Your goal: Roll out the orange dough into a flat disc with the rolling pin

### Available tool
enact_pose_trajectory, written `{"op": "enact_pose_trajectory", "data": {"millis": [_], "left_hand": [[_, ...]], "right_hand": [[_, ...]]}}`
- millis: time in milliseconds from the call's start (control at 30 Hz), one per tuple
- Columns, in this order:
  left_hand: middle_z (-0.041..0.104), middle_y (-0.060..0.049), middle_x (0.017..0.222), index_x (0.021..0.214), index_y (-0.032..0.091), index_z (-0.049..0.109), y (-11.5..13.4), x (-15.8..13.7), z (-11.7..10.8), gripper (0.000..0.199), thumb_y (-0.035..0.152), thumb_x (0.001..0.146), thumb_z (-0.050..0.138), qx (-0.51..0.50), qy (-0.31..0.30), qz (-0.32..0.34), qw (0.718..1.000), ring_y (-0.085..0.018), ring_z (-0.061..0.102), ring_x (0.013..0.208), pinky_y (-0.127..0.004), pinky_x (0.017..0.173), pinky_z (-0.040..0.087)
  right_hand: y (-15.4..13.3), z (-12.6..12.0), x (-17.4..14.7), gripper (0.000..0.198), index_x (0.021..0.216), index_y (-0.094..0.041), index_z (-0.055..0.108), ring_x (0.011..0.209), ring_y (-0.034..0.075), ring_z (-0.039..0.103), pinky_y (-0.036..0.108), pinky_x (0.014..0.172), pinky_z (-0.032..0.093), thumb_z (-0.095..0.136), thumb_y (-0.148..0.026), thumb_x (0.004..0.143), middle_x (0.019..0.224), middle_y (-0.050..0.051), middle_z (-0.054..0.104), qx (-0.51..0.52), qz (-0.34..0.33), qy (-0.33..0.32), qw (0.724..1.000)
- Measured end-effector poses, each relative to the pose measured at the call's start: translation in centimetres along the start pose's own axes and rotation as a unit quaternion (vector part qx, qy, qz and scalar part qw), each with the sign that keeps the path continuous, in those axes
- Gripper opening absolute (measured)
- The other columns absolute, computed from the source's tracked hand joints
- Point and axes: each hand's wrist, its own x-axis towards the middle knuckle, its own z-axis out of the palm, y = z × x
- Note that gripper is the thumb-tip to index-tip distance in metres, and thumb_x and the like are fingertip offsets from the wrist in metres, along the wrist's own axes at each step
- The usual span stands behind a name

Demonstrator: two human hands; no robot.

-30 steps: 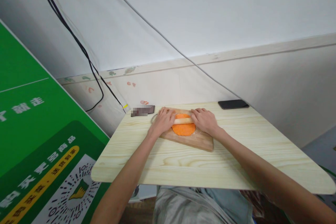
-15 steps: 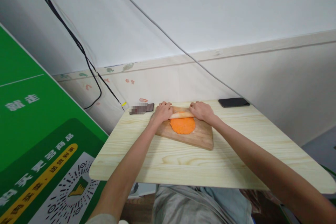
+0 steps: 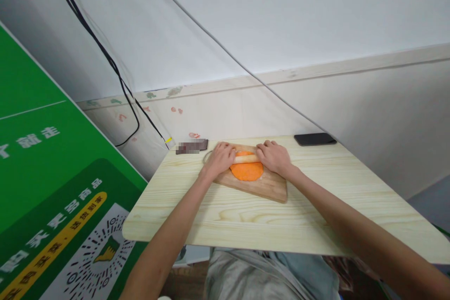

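A light wooden rolling pin (image 3: 245, 159) lies across a flat round of orange dough (image 3: 246, 172). My left hand (image 3: 222, 157) is closed over the pin's left end, and my right hand (image 3: 274, 154) over its right end. Orange dough shows on both the near and far sides of the pin. Beneath it is a wooden cutting board (image 3: 270, 187), set at a slant on the pale table, with a metal ring handle partly behind my left hand. Both ends of the pin are hidden under my hands.
A black phone (image 3: 315, 139) lies at the table's back right. Another dark flat object (image 3: 203, 145), partly blurred out, sits at the back left. The pale wood-grain table (image 3: 225, 225) meets the wall. A green printed panel (image 3: 42, 159) leans at left; cables (image 3: 101, 47) hang nearby.
Both hands have drawn the rolling pin slightly toward me over the dough, so more orange shows beyond it. The whole view has shifted a little.
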Motion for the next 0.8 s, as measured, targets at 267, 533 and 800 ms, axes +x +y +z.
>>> {"op": "enact_pose_trajectory", "data": {"millis": [267, 533, 800], "left_hand": [[0.07, -0.013, 0.136, 0.133, 0.02, 0.072, 1.0, -1.0, -0.5, 0.042, 0.027, 0.111, 0.036, 0.01, -0.025, -0.045, 0.999, -0.026, 0.059, 0.135, -0.044, 0.123, 0.044], [0.061, -0.01, 0.158, 0.144, 0.023, 0.065, 0.3, 1.0, -0.9, 0.047, 0.037, 0.112, 0.033, -0.012, -0.118, -0.054, 0.992, -0.029, 0.045, 0.156, -0.05, 0.134, 0.028], [0.06, -0.01, 0.159, 0.15, 0.027, 0.059, -0.1, 2.0, -1.5, 0.047, 0.04, 0.111, 0.035, -0.023, -0.174, -0.051, 0.983, -0.028, 0.049, 0.152, -0.05, 0.129, 0.033]], "right_hand": [[-0.3, 0.1, -1.0, 0.052, 0.137, -0.017, 0.071, 0.118, 0.029, 0.067, 0.038, 0.095, 0.048, 0.028, -0.035, 0.114, 0.131, 0.015, 0.075, -0.003, -0.002, 0.018, 1.0], [0.3, 0.3, 1.2, 0.052, 0.122, -0.02, 0.079, 0.119, 0.028, 0.066, 0.035, 0.092, 0.049, 0.031, -0.037, 0.112, 0.126, 0.014, 0.075, 0.023, -0.007, 0.011, 1.0], [0.6, 0.3, 2.1, 0.053, 0.116, -0.018, 0.081, 0.116, 0.028, 0.065, 0.034, 0.091, 0.047, 0.031, -0.035, 0.112, 0.122, 0.014, 0.077, 0.025, -0.027, 0.011, 0.999]]}}
